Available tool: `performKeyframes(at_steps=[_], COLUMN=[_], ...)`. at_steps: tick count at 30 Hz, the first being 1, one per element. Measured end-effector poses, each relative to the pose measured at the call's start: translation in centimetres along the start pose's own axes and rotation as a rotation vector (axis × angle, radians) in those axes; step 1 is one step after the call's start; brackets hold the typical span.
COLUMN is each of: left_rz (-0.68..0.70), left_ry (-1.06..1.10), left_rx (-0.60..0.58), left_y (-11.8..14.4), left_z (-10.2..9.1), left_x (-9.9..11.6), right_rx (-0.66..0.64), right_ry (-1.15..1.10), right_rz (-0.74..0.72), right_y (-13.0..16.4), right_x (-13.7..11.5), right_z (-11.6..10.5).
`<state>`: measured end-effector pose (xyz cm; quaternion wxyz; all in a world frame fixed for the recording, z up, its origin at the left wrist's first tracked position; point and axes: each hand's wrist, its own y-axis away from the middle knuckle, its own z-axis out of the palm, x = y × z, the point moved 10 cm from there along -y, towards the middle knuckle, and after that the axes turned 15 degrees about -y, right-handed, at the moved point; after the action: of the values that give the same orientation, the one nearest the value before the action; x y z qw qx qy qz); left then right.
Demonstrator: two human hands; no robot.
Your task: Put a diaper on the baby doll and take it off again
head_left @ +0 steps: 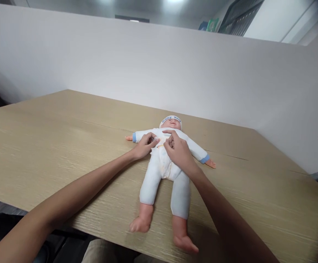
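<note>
A baby doll (191, 147) in a white suit with blue cuffs and a white printed cap lies on its back, its head away from me and bare feet toward me. A white diaper (163, 160) is around its hips over the suit, with an orange-yellow mark near the waist. My left hand (145, 146) is closed at the diaper's left waist edge, thumb and fingers together. My right hand (177, 149) is over the doll's belly, index finger stretched out and the other fingers curled with the thumb at the diaper's front waist. The fingertips hide part of the waistband.
The doll rests on a wide wood-grain table (65, 146). A pale partition (120, 65) stands along its far edge and continues on the right. My knee (104, 252) shows below the table's near edge. Dark seams run across the tabletop.
</note>
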<state>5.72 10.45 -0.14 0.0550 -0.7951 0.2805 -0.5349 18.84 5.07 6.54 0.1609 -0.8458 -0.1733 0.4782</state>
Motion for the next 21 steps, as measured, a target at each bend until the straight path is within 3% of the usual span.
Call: performKeyframes(at_steps=[4,7,9,11,13,16,18,21], left_rz=[-0.017,-0.067,-0.051,0.052,0.201,0.356,0.359,0.232], left_ry=[-0.048,-0.141,-0.216,-0.291,-0.391,-0.608,-0.699,-0.673], left_rx=[0.026,0.148,0.252,0.283,0.189,-0.111,-0.267,-0.300], left_y=[0.1,0.8,2.0,3.6,5.7,9.5,11.5,12.1], left_z=[-0.2,-1.7,-3.0,-3.6,-2.8,0.4,2.0,2.5], left_x=[-0.2,0.3,2.1,5.2,8.6,11.3,10.9,8.8], right_rx=[0.061,0.139,0.201,0.238,0.207,-0.031,-0.200,-0.218], right_ry=[0.009,-0.025,-0.043,-0.051,-0.060,-0.109,-0.132,-0.100], right_rz=[-0.005,-0.032,-0.071,-0.131,-0.188,-0.146,-0.060,0.031], right_y=[-0.1,0.2,1.2,3.1,5.7,10.2,12.9,14.6], right_x=[0.2,-0.3,-1.4,-3.1,-4.9,-5.3,-4.1,-1.5], right_z=[-0.3,-1.2,-2.3,-3.3,-3.8,-2.8,-1.8,-2.3])
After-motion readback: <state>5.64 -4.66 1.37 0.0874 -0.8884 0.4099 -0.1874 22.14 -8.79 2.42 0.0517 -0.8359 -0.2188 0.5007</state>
